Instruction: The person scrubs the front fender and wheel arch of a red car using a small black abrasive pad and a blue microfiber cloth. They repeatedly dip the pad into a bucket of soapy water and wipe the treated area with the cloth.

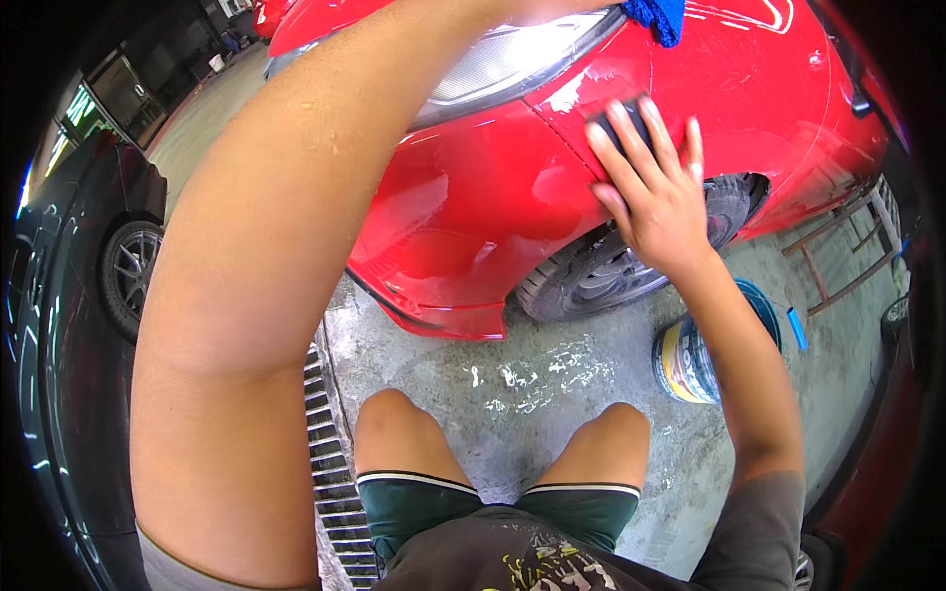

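A wet red car's front corner fills the upper middle, with its headlight and fender. My right hand lies over a dark pad, pressing it to the fender between the headlight and the wheel arch. The fingers spread across the pad and hide much of it. My left arm reaches up across the bumper and headlight. Only the edge of my left hand shows at the top border, by a blue cloth that it appears to grip; its fingers are mostly cut off.
Below the fender stands the front wheel. A bucket sits right of my knees, near a small blue object and a metal frame. A drain grate runs along my left. A dark car stands further left.
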Demonstrator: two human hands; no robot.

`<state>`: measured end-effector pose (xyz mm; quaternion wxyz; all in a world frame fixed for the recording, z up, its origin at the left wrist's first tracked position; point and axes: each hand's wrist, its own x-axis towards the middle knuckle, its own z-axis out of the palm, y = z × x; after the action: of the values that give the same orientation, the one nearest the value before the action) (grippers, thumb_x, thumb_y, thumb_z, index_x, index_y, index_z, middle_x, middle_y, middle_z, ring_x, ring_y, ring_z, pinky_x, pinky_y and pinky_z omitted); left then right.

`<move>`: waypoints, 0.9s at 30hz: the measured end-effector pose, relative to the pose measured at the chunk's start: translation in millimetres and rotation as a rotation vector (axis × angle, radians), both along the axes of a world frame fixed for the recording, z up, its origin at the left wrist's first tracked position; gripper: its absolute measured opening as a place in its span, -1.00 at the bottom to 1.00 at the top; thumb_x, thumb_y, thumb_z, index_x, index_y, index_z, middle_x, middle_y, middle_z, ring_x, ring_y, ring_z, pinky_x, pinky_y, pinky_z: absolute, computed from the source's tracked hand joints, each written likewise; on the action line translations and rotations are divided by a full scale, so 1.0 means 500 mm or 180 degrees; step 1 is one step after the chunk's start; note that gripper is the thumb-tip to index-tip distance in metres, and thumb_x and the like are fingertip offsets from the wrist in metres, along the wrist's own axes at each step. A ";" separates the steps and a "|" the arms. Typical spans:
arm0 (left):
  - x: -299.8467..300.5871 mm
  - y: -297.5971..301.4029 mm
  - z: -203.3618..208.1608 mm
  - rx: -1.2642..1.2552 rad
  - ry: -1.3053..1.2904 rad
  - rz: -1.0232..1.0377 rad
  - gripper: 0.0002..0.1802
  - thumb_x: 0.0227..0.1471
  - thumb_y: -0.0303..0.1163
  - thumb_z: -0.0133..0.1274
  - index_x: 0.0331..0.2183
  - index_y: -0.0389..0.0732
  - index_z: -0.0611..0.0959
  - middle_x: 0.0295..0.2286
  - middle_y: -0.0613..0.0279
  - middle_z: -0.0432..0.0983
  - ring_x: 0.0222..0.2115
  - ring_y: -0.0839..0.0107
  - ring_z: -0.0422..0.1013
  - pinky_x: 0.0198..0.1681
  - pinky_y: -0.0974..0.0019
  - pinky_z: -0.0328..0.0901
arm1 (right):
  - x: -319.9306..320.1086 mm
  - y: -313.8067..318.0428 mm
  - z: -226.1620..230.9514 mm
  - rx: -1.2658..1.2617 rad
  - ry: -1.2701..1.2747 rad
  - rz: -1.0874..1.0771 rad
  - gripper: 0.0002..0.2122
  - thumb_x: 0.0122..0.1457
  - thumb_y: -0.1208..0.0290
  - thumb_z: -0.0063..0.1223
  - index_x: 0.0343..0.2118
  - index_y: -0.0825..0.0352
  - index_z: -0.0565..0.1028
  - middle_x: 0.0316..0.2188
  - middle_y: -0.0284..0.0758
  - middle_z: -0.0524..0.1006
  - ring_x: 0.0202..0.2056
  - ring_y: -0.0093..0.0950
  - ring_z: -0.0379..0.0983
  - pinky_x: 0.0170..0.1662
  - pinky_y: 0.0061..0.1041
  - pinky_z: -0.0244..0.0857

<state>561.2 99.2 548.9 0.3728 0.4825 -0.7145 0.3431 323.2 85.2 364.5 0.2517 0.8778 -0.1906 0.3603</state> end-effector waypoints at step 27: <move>0.003 -0.010 -0.006 -0.0159 -0.0132 -0.0058 -0.27 0.00 -0.03 0.36 0.17 -0.03 0.52 0.16 -0.18 0.40 0.16 -0.21 0.38 0.27 -0.14 0.30 | 0.001 0.016 -0.006 0.0039 0.0233 -0.0048 -0.42 0.32 0.08 0.16 0.41 -0.05 0.41 0.49 -0.41 0.29 0.52 -0.24 0.10 0.48 0.32 -0.28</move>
<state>562.5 94.4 545.8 0.3729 0.4593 -0.7177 0.3673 323.8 93.2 361.4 0.2558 0.8904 -0.1902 0.3249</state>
